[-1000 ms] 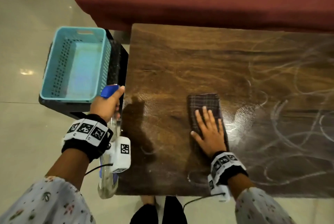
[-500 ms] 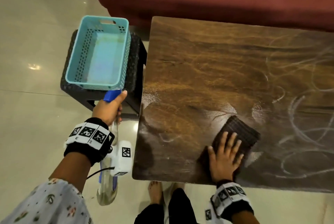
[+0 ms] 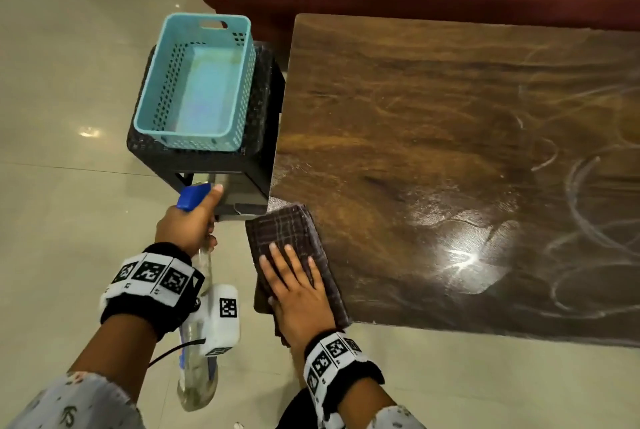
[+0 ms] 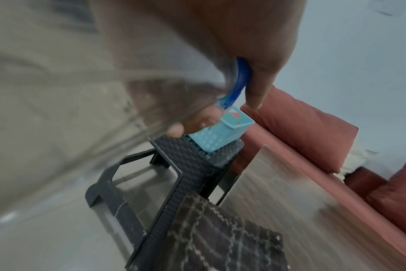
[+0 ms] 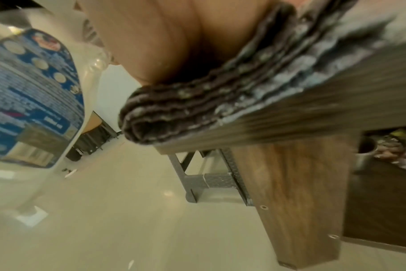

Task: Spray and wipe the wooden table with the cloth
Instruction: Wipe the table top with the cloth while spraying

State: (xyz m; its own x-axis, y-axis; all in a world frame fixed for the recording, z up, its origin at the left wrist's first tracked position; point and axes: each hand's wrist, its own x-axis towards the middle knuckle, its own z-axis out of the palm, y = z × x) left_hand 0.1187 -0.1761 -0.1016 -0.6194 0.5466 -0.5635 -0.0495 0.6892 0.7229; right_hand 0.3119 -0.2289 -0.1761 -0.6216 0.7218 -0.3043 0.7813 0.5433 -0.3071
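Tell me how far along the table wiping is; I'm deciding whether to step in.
Partly done. The wooden table looks wet and streak-free across its left and middle. In hand: the right hand presses the cloth flat at the near left corner, while the left hand holds the spray bottle off the table. Left: white swirl marks on the right side.

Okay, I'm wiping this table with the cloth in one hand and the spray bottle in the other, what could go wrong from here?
1. The cloth overhangs the near left corner of the table; under only the flat right hand, it could slip off onto the floor.
2. White streaks remain on the right part of the table, so that area may get missed.
3. The spray bottle hangs from the left hand close to the black stool and might knock it or the blue basket.
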